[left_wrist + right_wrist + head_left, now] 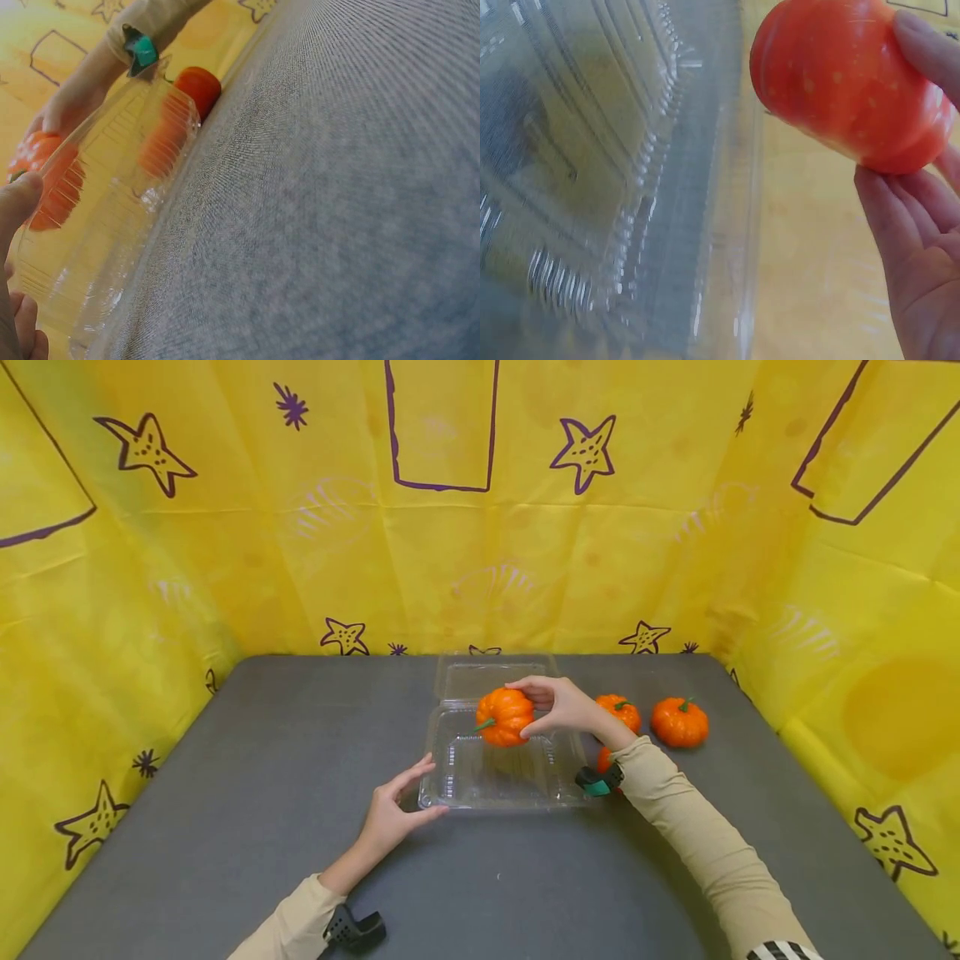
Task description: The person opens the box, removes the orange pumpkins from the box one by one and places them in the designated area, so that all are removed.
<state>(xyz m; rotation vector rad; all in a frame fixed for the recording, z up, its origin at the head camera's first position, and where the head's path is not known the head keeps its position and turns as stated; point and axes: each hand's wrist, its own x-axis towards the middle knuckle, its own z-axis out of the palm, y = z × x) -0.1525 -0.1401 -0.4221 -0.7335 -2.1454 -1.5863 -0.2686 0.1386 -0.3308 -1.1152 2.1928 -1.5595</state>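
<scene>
A small orange toy pumpkin (504, 718) with a green stem hangs over the open clear plastic clamshell container (491, 793). My right hand (564, 705) holds it from the right side, thumb and fingers round its body. The right wrist view shows the pumpkin (840, 82) apart from the container's rim (731, 247). At the container's near left corner, my left hand (393, 810) grips the edge between thumb and fingers. In the left wrist view its thumb (21, 196) lies on the rim, with the other fingers curled beside the wall.
More toy pumpkins sit right of the container: one (679, 722) stands farthest right, another (621, 712) lies partly behind my right forearm, and one (603, 760) is mostly hidden by the wrist. The container's lid (495, 681) lies folded back. Yellow patterned cloth (450, 568) surrounds the grey table (300, 735).
</scene>
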